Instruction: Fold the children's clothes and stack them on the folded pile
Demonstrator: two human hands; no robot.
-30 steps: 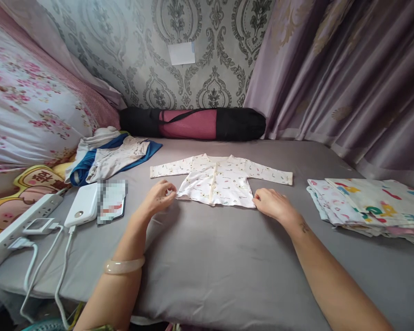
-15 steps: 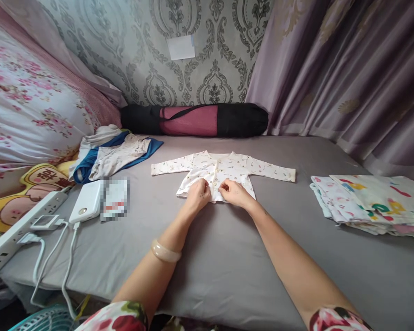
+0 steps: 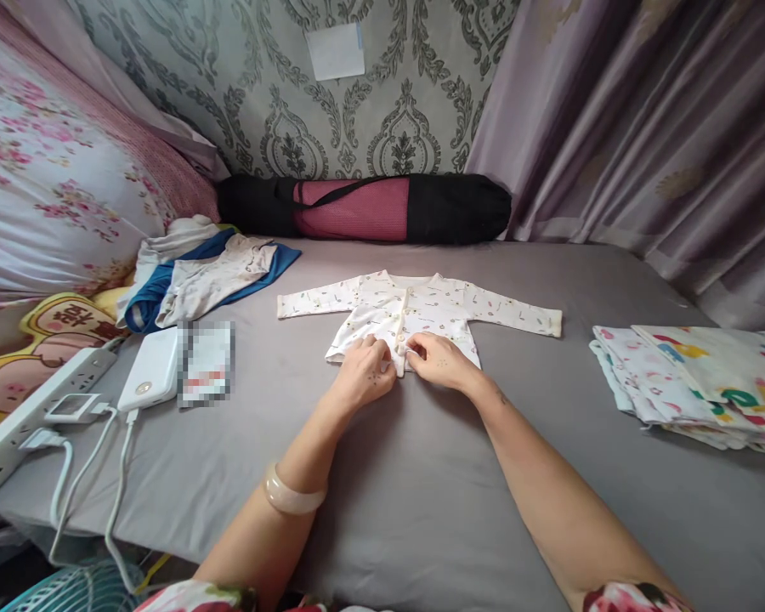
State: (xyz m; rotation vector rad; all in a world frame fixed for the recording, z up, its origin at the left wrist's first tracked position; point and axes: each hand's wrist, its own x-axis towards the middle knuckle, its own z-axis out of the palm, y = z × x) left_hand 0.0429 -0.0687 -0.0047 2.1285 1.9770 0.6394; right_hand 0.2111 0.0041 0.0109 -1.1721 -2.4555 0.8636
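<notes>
A small white printed baby top (image 3: 414,310) lies flat near the middle of the grey bed sheet (image 3: 370,501), front up, with both long sleeves spread out to the sides. The left hand (image 3: 365,374) and the right hand (image 3: 441,361) rest side by side on its bottom hem, on either side of the button strip that runs down the middle. The fingers of both hands are curled narrow and pinch the cloth at the lower edge of the front opening; the fingertips of the two hands are just beside each other. A pale bangle (image 3: 291,495) sits on the left wrist.

A second ago the hands were well apart, one at each lower corner of the top. Half a second ago they had already come together at the middle of the hem, and they stay there now, a little lower on the cloth, with the top in the same place on the bed.

To the left lie a white power bank (image 3: 150,381) with its cable, a power strip (image 3: 31,406) and a loose heap of clothes (image 3: 204,276) with a blue piece in it. To the right sits a stack of folded printed cloths (image 3: 688,382), well apart from the top. A black and pink rolled bag (image 3: 363,206) lies against the patterned wall behind, and a purple curtain (image 3: 643,127) hangs on the right
</notes>
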